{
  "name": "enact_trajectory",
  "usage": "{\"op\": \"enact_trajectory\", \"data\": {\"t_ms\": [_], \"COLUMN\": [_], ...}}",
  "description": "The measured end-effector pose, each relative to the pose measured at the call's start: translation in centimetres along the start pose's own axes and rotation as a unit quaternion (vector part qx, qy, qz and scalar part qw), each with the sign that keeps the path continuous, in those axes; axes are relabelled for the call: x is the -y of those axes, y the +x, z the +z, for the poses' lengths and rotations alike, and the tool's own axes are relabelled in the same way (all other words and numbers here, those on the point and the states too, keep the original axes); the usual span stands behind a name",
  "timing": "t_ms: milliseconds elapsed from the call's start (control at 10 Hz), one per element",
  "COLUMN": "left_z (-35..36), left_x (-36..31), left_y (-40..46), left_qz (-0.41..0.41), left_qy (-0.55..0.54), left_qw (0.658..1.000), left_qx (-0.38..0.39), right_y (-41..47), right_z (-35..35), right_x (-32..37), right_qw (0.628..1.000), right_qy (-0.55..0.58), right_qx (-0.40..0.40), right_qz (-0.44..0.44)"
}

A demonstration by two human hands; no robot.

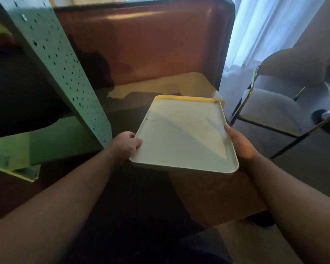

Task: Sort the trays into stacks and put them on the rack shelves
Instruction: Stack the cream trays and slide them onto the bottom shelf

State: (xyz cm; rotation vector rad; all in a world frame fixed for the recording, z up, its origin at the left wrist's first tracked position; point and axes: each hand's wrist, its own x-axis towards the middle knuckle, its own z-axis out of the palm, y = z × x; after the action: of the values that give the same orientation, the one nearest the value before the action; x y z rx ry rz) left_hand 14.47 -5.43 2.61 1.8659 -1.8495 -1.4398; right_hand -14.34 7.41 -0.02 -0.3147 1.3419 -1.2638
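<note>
Right hand [238, 143] fingers hidden under white tray [185, 138]; green rack [51, 60] cropped.

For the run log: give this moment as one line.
left hand: grips white tray | right hand: grips tray | yellow tray: underneath

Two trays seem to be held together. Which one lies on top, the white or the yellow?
The white tray lies on top; its whole face shows. Of the yellow tray only a strip shows past the far edge.
</note>
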Motion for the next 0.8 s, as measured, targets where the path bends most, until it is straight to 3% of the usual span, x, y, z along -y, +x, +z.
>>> {"op": "enact_trajectory", "data": {"t_ms": [100, 300, 400, 700, 800], "left_z": [-2.7, -6.9, -8.2, -11.5, -11.4], "left_x": [0.0, 0.4, 0.3, 0.0, 0.5], "left_y": [-2.4, -7.3, -9.3, -16.0, -18.2], "left_qz": [0.021, 0.055, 0.059, -0.008, -0.063], "left_qy": [-0.022, -0.045, -0.042, 0.002, -0.069], "left_qw": [0.999, 0.997, 0.997, 0.999, 0.995], "left_qx": [0.013, -0.006, -0.006, -0.054, -0.044], "right_y": [-2.3, -4.4, -4.6, -6.8, -6.7], "right_z": [2.5, 5.7, 6.0, 8.3, 9.2], "right_x": [1.4, 2.5, 3.2, 5.6, 6.3], "right_qw": [0.997, 0.987, 0.989, 0.984, 0.968], "right_qy": [0.026, -0.046, -0.034, -0.082, -0.086], "right_qx": [0.030, -0.037, -0.021, 0.158, 0.232], "right_qz": [-0.060, -0.150, -0.144, -0.005, 0.031]}}
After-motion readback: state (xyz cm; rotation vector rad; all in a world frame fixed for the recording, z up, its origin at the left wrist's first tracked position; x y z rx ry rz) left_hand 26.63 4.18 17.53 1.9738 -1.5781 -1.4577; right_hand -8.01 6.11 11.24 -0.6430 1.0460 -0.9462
